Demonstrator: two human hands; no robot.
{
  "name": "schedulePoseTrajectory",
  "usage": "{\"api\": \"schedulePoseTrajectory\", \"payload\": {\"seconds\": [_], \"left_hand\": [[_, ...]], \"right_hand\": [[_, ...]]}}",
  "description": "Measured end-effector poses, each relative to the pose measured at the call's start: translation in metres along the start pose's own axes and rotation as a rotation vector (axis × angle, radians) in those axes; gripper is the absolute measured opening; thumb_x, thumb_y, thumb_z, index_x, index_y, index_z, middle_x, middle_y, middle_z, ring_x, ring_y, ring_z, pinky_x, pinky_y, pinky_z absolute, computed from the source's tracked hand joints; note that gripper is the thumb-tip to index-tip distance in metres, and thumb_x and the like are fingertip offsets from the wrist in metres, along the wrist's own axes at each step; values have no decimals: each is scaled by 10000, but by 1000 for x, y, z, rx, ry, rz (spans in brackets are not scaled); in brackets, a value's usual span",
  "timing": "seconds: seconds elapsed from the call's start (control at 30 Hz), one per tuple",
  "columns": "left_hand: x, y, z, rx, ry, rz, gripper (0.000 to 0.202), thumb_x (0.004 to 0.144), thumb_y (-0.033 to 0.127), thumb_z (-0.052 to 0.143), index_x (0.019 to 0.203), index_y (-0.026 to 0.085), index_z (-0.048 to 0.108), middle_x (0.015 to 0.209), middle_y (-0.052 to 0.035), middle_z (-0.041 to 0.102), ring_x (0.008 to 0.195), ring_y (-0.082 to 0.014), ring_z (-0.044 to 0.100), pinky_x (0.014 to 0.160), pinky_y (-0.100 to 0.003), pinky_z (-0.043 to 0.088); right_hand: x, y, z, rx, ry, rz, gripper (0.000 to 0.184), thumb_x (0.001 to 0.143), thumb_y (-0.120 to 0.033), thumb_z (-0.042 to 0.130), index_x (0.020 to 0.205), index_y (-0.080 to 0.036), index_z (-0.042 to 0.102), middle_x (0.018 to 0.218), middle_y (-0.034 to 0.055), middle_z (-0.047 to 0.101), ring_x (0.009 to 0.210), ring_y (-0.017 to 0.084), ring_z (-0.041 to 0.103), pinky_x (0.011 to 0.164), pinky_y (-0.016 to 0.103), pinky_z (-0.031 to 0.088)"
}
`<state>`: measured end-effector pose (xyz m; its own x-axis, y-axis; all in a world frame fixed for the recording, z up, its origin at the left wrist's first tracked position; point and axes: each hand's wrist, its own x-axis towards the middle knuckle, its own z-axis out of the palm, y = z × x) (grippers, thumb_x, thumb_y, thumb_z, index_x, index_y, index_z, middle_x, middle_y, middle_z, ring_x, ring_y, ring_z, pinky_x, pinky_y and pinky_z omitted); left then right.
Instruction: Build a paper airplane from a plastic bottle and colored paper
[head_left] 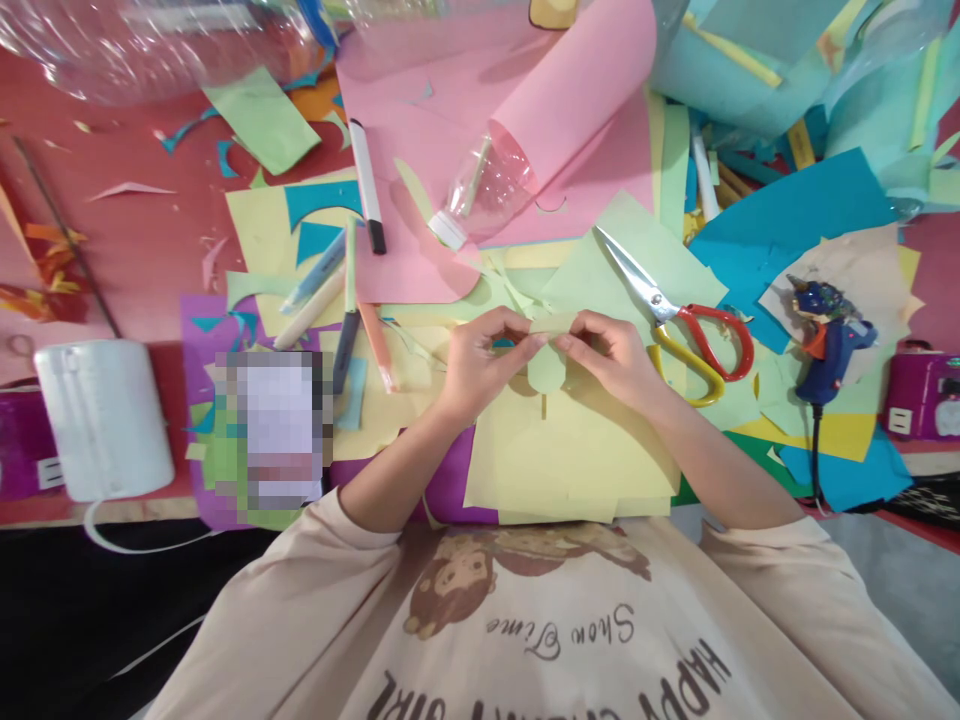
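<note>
Between my two hands is a small pale green paper piece with a rounded lower end. My left hand pinches its upper left part between thumb and fingers. On the other side, my right hand pinches the upper right part the same way. The fingertips nearly meet in the middle and hide some of the paper's top. Below the hands lie pale yellow sheets. Scissors with one red and one yellow handle lie to the right of my right hand, blades apart from it.
Beyond my hands, a plastic bottle is partly wrapped in pink paper. A blue glue gun lies at right. Several markers, a blurred phone and a white case are at left. Paper scraps cover much of the red table.
</note>
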<state>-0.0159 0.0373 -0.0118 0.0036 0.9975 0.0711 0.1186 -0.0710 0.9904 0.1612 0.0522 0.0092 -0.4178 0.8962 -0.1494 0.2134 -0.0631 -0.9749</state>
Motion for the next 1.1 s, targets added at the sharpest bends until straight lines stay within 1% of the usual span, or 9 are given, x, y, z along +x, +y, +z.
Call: {"api": "schedulePoseTrajectory", "payload": {"seconds": [0.1, 0.2, 0.33, 0.47, 0.67, 0.83, 0.9, 0.97, 1.1], "left_hand": [[0, 3, -2, -31, -55, -35, 351, 828, 508, 627, 709, 179, 600, 643, 6, 592, 591, -98, 551, 565, -222, 464], [0, 6, -5, -34, -104, -43, 395, 898, 492, 520, 670, 174, 578, 634, -6, 580, 587, -104, 535, 561, -233, 444], [1, 7, -5, 47, -103, -32, 335, 880, 398, 571, 630, 178, 539, 568, 29, 512, 514, -78, 467, 507, -216, 387], [0, 6, -3, 98, -88, -8, 343, 898, 350, 540, 603, 180, 500, 544, 36, 506, 501, -72, 465, 508, -213, 378], [0, 8, -2, 124, -88, -39, 348, 882, 357, 541, 588, 187, 467, 509, 40, 472, 467, -74, 439, 454, -210, 335], [2, 11, -3, 89, -160, -22, 388, 820, 437, 629, 584, 187, 450, 527, 44, 434, 495, -76, 414, 472, -212, 349], [2, 10, -3, 113, -165, -4, 414, 807, 422, 655, 565, 187, 416, 519, 54, 391, 483, -69, 371, 463, -210, 330], [1, 9, -2, 137, -159, 10, 417, 830, 394, 627, 559, 190, 384, 515, 57, 366, 473, -67, 342, 454, -211, 311], [1, 8, -1, 164, -155, 18, 378, 835, 333, 597, 564, 192, 374, 516, 57, 362, 474, -66, 340, 451, -205, 305]], "right_hand": [[0, 0, 0, 50, 10, 17, 342, 872, -454, 610, 684, -194, 493, 609, -50, 413, 548, 81, 347, 507, 251, 264], [0, 1, 0, 66, 19, 19, 339, 875, -446, 610, 683, -193, 491, 607, -52, 406, 548, 80, 349, 514, 253, 269], [-1, 0, 0, 39, 28, 15, 350, 872, -458, 610, 681, -198, 473, 616, -49, 401, 556, 84, 341, 515, 254, 273], [-1, -2, 0, 26, 20, -5, 345, 889, -438, 591, 677, -199, 461, 613, -49, 376, 554, 84, 322, 511, 257, 267], [-2, -4, 1, -6, -2, 12, 370, 913, -459, 540, 670, -202, 431, 612, -47, 336, 554, 88, 294, 504, 263, 252], [-3, -4, 1, -15, -17, 19, 357, 920, -443, 527, 677, -204, 421, 606, -53, 313, 546, 86, 280, 492, 261, 236], [-3, -3, 1, -23, -16, 10, 347, 918, -426, 529, 677, -205, 415, 611, -54, 308, 548, 87, 282, 486, 259, 230], [-3, -3, 2, -28, -14, 9, 345, 909, -419, 540, 674, -207, 401, 617, -52, 314, 552, 87, 292, 484, 258, 229], [-2, -2, 3, -33, 0, -12, 360, 866, -409, 605, 664, -207, 387, 625, -53, 339, 563, 84, 311, 505, 254, 250]]}}
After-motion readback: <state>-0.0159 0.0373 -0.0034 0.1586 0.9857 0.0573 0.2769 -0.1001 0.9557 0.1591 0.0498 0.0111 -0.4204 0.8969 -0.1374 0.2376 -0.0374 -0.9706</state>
